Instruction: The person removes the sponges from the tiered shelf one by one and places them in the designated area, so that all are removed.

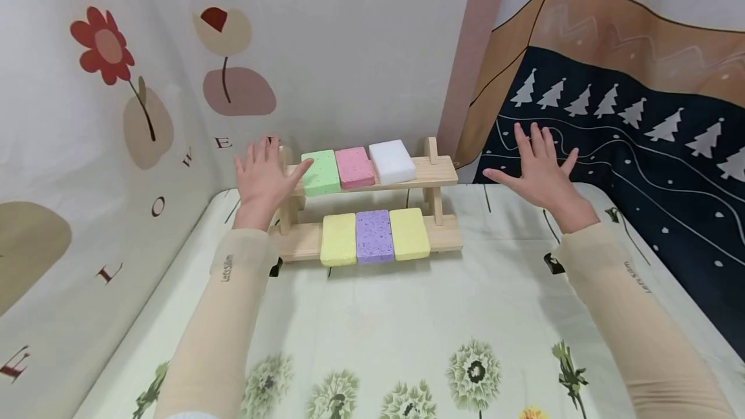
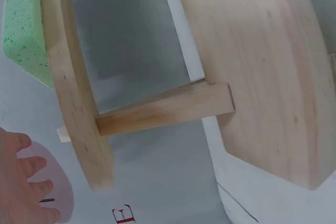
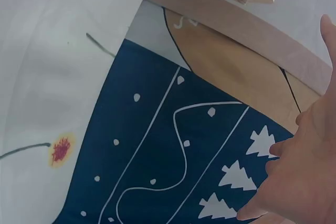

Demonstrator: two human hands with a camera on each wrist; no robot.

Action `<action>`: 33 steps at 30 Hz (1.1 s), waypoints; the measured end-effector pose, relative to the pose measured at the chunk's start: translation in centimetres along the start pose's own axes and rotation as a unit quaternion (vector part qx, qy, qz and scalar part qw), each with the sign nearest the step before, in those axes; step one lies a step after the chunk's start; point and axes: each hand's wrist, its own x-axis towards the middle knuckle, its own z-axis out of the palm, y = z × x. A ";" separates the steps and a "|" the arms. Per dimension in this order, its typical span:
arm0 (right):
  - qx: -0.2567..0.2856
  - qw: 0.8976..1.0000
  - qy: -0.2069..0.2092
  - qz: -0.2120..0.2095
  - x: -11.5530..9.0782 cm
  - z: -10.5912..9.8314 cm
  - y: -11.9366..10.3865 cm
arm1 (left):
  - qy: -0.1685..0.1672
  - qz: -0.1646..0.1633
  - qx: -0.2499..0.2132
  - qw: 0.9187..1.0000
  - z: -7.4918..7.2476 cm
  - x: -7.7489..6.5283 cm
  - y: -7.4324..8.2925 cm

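"Holding anything?"
"Nothing. My left hand (image 1: pixel 263 170), spread wide, is near the wooden rack (image 1: pixel 447 236); my right hand (image 1: pixel 541 174), equally splayed, is well apart from it."
"Sponges (image 1: pixel 374 236)?"
"Three on each shelf (image 1: pixel 438 172)."

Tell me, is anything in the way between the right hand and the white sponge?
Going sideways, the right hand might meet the short wooden peg near the right end of the top shelf, beside the white sponge. From the front, nothing visible blocks it.
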 end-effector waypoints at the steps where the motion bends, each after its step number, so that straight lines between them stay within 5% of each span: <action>1: 0.000 1.000 0.000 -0.001 0.0 0.1 -0.1 | 0.002 0.000 0.000 1.000 0.1 0.0 -0.1; 33: 0.039 0.999 0.009 -0.032 -0.4 2.5 -2.4 | 0.015 -0.019 -0.065 0.998 3.5 -1.1 -2.9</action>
